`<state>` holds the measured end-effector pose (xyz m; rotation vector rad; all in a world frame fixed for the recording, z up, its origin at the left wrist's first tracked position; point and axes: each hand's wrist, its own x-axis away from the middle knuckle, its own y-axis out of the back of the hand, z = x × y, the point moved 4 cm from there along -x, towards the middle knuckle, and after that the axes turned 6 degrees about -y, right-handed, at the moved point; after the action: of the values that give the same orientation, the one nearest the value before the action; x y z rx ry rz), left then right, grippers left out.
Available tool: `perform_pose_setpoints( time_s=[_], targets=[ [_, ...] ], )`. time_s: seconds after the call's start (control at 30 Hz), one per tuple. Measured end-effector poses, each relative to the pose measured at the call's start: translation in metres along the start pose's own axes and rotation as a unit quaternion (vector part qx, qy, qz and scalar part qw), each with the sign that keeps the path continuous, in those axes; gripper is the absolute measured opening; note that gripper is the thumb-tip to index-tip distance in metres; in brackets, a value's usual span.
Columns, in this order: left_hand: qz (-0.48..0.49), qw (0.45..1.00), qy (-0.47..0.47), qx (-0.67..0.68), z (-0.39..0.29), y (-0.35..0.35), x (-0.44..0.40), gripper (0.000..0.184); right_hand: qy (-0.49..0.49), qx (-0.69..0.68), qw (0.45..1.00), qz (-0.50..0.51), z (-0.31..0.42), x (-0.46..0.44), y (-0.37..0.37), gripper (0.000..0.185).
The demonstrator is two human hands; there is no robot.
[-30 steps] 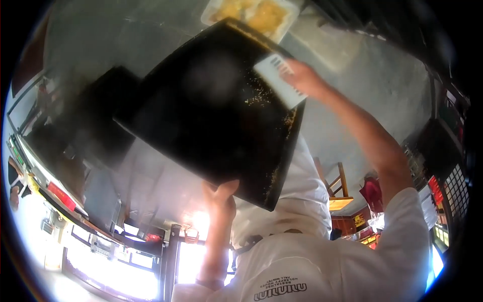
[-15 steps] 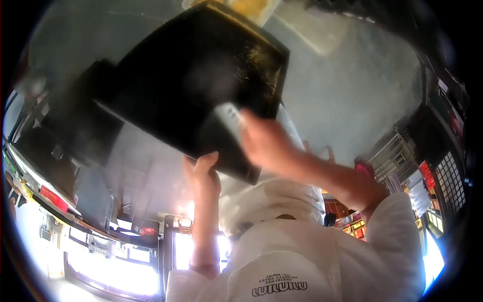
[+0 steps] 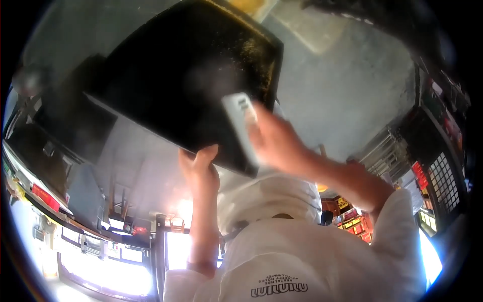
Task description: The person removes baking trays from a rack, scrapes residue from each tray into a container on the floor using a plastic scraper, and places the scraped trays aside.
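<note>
A large black tray is held tilted in front of my body, with yellowish crumbs along its upper and right edges. My left hand grips the near edge of the tray, thumb on top; the fingers beneath are hidden. A flat white scraper with dark slots at one end is in my right hand, over the right part of the tray near its lower corner. Whether the scraper touches the surface cannot be made out.
Beyond the tray, at the top, part of a container with yellow food shows on the grey surface. Dark trays or boxes lie to the left. Shelves with red and yellow packages are at the lower right. Bright windows fill the lower left.
My right hand has brought the scraper from the tray's upper right edge down toward its near corner. The tray and my left hand have shifted up and left in view.
</note>
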<state>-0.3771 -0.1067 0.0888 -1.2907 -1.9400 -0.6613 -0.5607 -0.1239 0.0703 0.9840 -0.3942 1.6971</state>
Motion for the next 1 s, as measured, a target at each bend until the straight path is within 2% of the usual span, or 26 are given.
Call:
perform_pose_setpoints(
  time_s=[0.03, 0.13, 0.2, 0.23, 0.27, 0.3, 0.37, 0.47, 0.53, 0.6, 0.63, 0.7, 0.73, 0.8, 0.87, 0.9, 0.93, 0.97, 1.0],
  targets=[
    [-0.013, 1.0, -0.007, 0.008, 0.002, 0.001, -0.005, 0.047, 0.021, -0.01, 1.0, -0.008, 0.014, 0.013, -0.005, 0.022],
    [-0.02, 1.0, -0.002, 0.005, 0.002, 0.007, -0.001, 0.048, -0.105, -0.077, 0.988, 0.08, -0.01, 0.005, -0.012, 0.035],
    [-0.003, 1.0, -0.015, 0.002, -0.003, 0.002, -0.007, 0.05, -0.121, -0.083, 0.987, 0.071, -0.019, -0.006, -0.001, 0.021],
    [0.0, 1.0, -0.026, 0.004, -0.004, 0.0, -0.009, 0.052, -0.127, -0.186, 0.969, 0.101, -0.002, -0.002, 0.003, 0.021],
    [-0.018, 1.0, -0.023, 0.011, -0.003, -0.002, -0.012, 0.053, 0.022, -0.125, 0.992, 0.022, -0.008, 0.0, -0.006, 0.02],
    [-0.034, 0.999, -0.013, 0.01, -0.003, -0.003, -0.011, 0.055, -0.049, -0.119, 0.99, 0.056, -0.004, 0.0, -0.004, 0.021],
    [-0.046, 0.999, -0.002, 0.014, -0.002, -0.004, -0.009, 0.055, -0.104, -0.07, 0.989, 0.078, 0.001, 0.006, -0.001, 0.024],
    [-0.024, 0.998, -0.051, 0.011, 0.001, -0.023, -0.007, 0.053, -0.032, 0.067, 0.995, 0.062, 0.006, 0.006, -0.002, 0.032],
    [-0.04, 0.998, -0.041, 0.003, 0.006, -0.022, -0.002, 0.053, 0.042, 0.097, 0.994, -0.01, 0.014, 0.005, -0.004, 0.032],
    [-0.049, 0.998, -0.03, -0.018, 0.006, -0.019, -0.003, 0.053, 0.087, 0.146, 0.98, -0.107, -0.01, -0.015, -0.003, 0.031],
    [-0.06, 0.997, -0.034, -0.021, 0.005, -0.018, -0.003, 0.051, 0.094, 0.074, 0.988, -0.096, -0.012, -0.022, 0.009, 0.03],
    [-0.045, 0.998, -0.041, -0.003, -0.006, -0.02, -0.008, 0.05, 0.001, 0.019, 0.998, -0.053, -0.006, -0.022, 0.028, 0.031],
    [-0.039, 0.998, -0.041, 0.003, -0.011, -0.018, -0.008, 0.05, -0.008, 0.059, 0.997, -0.05, 0.001, -0.014, 0.032, 0.034],
    [-0.032, 0.999, -0.031, 0.003, -0.006, -0.014, -0.006, 0.053, -0.079, -0.058, 0.982, 0.16, 0.037, 0.012, 0.028, 0.028],
    [-0.054, 0.998, -0.037, 0.002, -0.005, -0.022, -0.007, 0.054, 0.11, 0.089, 0.98, 0.137, 0.055, 0.025, 0.012, 0.025],
    [-0.06, 0.998, -0.031, -0.019, 0.003, -0.015, -0.012, 0.054, 0.125, 0.131, 0.977, 0.11, 0.053, 0.015, 0.009, 0.026],
    [-0.026, 0.999, 0.009, -0.016, -0.011, -0.025, -0.003, 0.054, 0.139, 0.167, 0.972, 0.088, 0.051, 0.008, 0.002, 0.027],
    [-0.024, 1.0, -0.004, 0.013, -0.009, -0.019, -0.002, 0.054, 0.151, 0.201, 0.966, 0.067, 0.049, 0.001, -0.007, 0.029],
    [-0.021, 0.999, -0.017, 0.04, -0.006, -0.015, -0.002, 0.053, 0.112, 0.27, 0.955, 0.055, 0.04, -0.018, -0.007, 0.025]
  ],
)
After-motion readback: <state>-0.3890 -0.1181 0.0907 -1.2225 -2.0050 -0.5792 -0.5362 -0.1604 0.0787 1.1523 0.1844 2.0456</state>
